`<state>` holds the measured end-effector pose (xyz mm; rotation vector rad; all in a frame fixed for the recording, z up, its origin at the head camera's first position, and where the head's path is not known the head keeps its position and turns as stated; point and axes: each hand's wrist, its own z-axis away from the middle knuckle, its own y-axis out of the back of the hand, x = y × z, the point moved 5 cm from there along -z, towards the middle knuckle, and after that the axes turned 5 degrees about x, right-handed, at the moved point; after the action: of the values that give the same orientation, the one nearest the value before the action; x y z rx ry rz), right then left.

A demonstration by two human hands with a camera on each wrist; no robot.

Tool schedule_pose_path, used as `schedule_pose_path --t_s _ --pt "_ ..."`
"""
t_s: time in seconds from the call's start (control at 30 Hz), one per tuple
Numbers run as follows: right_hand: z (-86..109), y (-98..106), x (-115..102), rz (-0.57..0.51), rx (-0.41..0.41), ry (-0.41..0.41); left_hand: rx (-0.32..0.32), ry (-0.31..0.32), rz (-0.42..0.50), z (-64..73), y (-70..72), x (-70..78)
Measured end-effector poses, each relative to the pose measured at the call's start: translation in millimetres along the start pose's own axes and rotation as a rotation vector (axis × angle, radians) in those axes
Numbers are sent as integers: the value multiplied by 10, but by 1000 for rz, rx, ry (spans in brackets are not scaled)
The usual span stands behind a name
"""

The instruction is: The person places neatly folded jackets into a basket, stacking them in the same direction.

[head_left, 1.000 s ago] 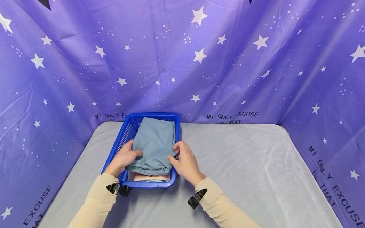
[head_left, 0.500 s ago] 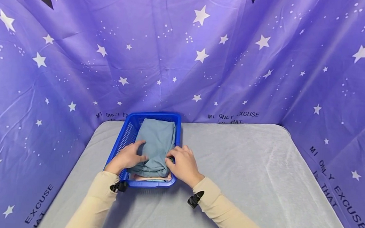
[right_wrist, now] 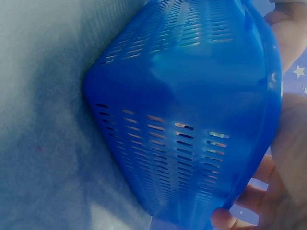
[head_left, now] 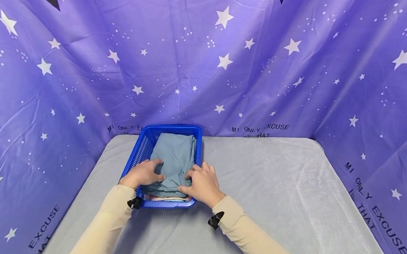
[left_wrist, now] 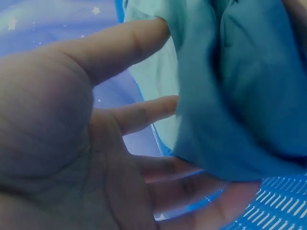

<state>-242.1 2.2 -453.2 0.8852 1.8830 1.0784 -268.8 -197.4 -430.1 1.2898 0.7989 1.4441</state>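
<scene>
A folded blue-grey garment [head_left: 175,152] lies on top of other cloth inside a blue plastic basket [head_left: 198,146]. My left hand [head_left: 142,174] reaches over the basket's left side, its thumb and fingers spread on the garment. In the left wrist view those fingers [left_wrist: 144,115] look straight and touch the garment's edge [left_wrist: 249,96]. Over the right rim is my right hand [head_left: 204,184], its thumb and fingertips at the garment's near right corner. The right wrist view shows the slotted outer wall of the basket [right_wrist: 192,81], with this hand [right_wrist: 288,177] at the rim; the fingertips inside are partly hidden.
Peach and light blue folded cloth [head_left: 167,199] shows beneath the garment at the basket's near end. The basket stands on a grey cloth-covered table [head_left: 273,185], near its back left. A purple star-printed curtain [head_left: 179,63] hangs behind and on both sides.
My left hand has slid rightward and further onto the garment. The right hand has shifted slightly left and nearer, and its thumb has moved away from the fingers. The garment's near end sits slightly lower.
</scene>
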Motion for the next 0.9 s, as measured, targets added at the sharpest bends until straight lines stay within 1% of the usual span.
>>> schedule_pose_path --t_s 0.17,0.33,0.5,0.6,0.67,0.77,0.9 --pt "-16 -34 -10 19 -42 -8 -11 22 -30 -53 -5 -31" --pt "-28 -51 -23 34 -67 -8 -33 31 -42 -93 5 -24" --pt "-55 -70 -32 43 -105 -11 -93 28 -67 -154 -3 -34" --pt "-69 -86 -25 44 -145 -14 -134 32 -81 -199 -24 -51" --pt "-72 -95 -17 44 -173 -14 -149 36 -78 -226 -39 -69" --pt "-76 -99 -10 40 -201 -11 -159 32 -79 -254 -50 -85" --pt "-76 -103 -4 24 -217 -10 -164 25 -78 -271 -53 -92"
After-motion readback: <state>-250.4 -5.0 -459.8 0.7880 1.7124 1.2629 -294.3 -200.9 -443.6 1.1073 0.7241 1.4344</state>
